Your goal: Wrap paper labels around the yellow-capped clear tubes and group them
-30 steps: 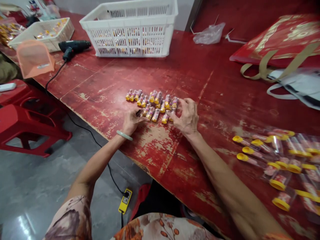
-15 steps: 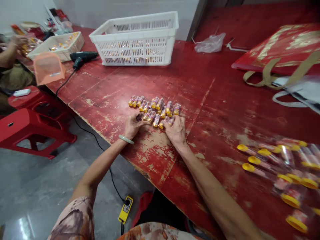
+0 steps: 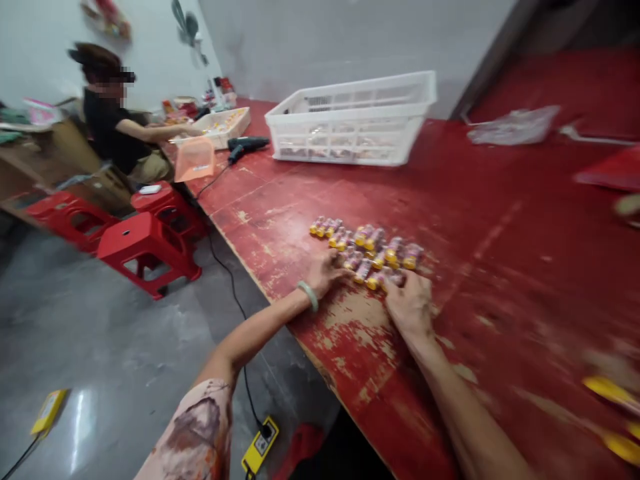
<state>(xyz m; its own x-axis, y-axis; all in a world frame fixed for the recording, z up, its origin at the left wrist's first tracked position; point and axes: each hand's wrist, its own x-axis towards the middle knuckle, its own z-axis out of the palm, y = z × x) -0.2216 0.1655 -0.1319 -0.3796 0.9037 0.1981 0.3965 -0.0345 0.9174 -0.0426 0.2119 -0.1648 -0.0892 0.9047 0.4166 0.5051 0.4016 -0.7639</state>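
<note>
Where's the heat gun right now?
In the head view, the heat gun lies left of centre in the upper part, on the red table, between the orange container and the large white basket.

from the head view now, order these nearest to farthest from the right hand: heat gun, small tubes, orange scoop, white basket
1. Small tubes: at the right hand, on its left side.
2. White basket: across the table, behind the tubes.
3. Heat gun: left of the basket.
4. Orange scoop: farther left, past the heat gun.
</note>
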